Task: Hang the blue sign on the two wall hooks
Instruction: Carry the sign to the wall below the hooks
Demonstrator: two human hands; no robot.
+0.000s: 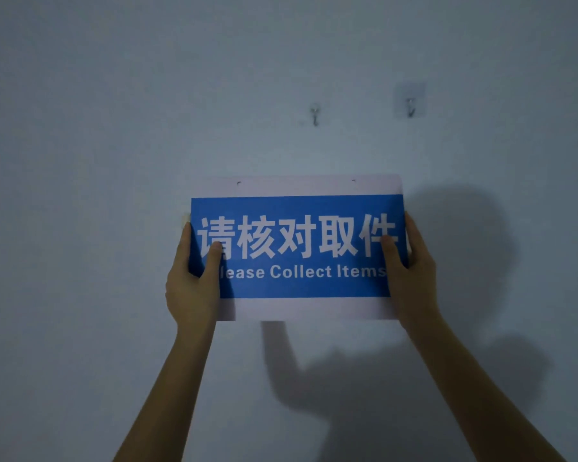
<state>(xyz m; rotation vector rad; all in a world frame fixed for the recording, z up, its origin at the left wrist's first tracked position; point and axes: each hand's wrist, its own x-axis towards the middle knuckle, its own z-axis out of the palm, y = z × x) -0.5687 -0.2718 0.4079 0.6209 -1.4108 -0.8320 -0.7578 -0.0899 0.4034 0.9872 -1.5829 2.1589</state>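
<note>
Two bare hands hold a flat rectangular sign up in front of a pale, matte wall. The sign is a thin, stiff board with a smooth surface: a blue band in the middle with white Chinese characters and the English words "Collect Items", and white strips along the top and the bottom. Two small holes sit near its top edge, one toward each corner.

The left hand grips the left edge, the thumb pressed on the blue front and the fingers closed around behind the board. The right hand grips the right edge in the same way, its thumb on the front near the last character.

Two small metal hooks are on the wall at about 12 to 1 o'clock from the sign, well apart from it. The left hook looks bare metal; the right hook sits on a square, clear plate. The sign does not hang on them yet. Dark shadows of the arms fall on the wall at 5 o'clock.
</note>
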